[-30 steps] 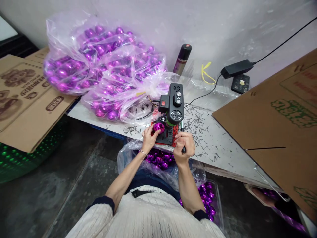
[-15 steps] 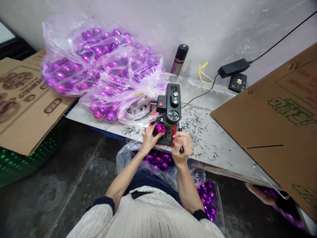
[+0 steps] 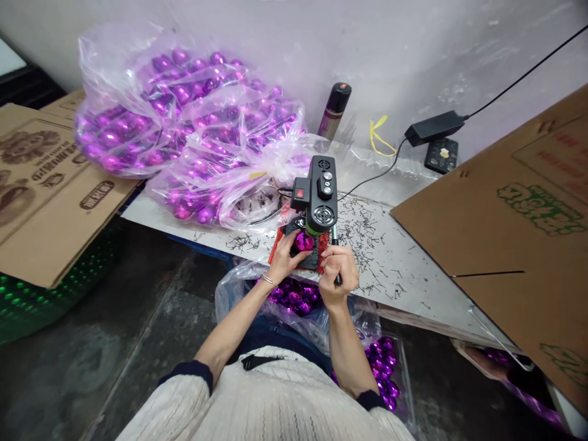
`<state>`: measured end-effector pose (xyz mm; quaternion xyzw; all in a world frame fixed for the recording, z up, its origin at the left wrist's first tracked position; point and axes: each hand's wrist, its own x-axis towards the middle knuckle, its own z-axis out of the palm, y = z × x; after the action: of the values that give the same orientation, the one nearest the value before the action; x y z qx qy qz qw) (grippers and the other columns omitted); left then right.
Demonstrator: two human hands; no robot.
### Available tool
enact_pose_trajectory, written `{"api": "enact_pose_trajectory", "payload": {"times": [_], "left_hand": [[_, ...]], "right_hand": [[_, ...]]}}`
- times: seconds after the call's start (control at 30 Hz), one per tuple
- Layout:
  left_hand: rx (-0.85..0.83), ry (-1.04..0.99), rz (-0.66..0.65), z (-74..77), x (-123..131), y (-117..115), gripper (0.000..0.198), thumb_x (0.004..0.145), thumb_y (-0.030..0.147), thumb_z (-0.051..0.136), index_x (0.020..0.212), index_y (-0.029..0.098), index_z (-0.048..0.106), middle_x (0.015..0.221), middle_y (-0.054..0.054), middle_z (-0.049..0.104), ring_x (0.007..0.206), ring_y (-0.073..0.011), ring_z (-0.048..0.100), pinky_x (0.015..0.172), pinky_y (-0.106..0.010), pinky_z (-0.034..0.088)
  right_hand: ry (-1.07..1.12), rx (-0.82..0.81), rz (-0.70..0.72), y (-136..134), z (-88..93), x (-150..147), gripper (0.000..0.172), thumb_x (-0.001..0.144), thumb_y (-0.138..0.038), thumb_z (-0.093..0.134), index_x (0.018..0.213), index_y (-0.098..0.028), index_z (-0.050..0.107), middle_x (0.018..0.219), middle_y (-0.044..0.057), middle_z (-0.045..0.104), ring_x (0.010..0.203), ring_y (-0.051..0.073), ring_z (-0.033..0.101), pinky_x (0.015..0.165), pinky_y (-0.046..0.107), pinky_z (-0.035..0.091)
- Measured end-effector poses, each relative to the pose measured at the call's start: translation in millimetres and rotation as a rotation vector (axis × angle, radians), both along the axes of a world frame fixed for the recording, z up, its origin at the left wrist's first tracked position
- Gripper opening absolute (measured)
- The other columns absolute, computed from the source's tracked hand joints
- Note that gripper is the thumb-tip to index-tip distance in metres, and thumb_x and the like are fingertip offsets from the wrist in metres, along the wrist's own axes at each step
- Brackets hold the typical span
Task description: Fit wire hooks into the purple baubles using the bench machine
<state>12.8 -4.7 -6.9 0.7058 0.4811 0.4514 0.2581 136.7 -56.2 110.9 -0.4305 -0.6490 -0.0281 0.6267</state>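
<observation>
Between the thumb and fingers of my left hand [image 3: 285, 256] is a shiny purple ball [image 3: 304, 241], like a bauble. It sits just below the front end of a black bench drill press [image 3: 322, 190], over the machine's dark base plate [image 3: 309, 261]. Whether the ball touches the tool is hidden under the head. My right hand [image 3: 339, 271] is closed in a fist around the machine's lever handle [image 3: 338, 279], at the right side of the base. Red patches show beside the base.
Clear bags of purple balls [image 3: 193, 116] fill the back left. Black shavings [image 3: 372, 245] litter the white tabletop. A spray can [image 3: 334, 110] and a power adapter [image 3: 434, 127] lie behind. Cardboard boxes [image 3: 487, 233] flank both sides. More purple balls [image 3: 296, 295] sit in an open bag below the table edge.
My left hand has shifted slightly right with the ball, bringing it further under the machine's head. My right hand stays on the lever, almost unmoved.
</observation>
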Motion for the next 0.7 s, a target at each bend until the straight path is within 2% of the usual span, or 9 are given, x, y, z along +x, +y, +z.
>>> {"api": "enact_pose_trajectory", "payload": {"times": [0.3,0.7], "left_hand": [[0.058,0.042,0.004,0.2,0.8,-0.5,0.063,0.089,0.046,0.072,0.141,0.018,0.051,0.135,-0.016,0.066,0.126,-0.0286,0.063,0.112,-0.046,0.047],[0.032,0.045,0.007,-1.2,1.5,-2.2,0.064,0.088,0.043,0.073,0.143,0.020,0.050,0.135,-0.015,0.066,0.129,-0.0290,0.062,0.114,-0.048,0.045]], "right_hand": [[0.076,0.005,0.010,1.6,-33.2,-2.4,0.028,0.100,-0.024,0.042,0.075,-0.022,0.054,0.076,0.001,0.060,0.066,0.014,0.058,0.062,0.030,0.047],[0.089,0.042,-0.015,5.3,-49.5,-2.3,0.033,0.103,-0.031,0.037,0.074,-0.023,0.050,0.073,-0.001,0.057,0.063,0.013,0.058,0.073,0.035,0.053]]}}
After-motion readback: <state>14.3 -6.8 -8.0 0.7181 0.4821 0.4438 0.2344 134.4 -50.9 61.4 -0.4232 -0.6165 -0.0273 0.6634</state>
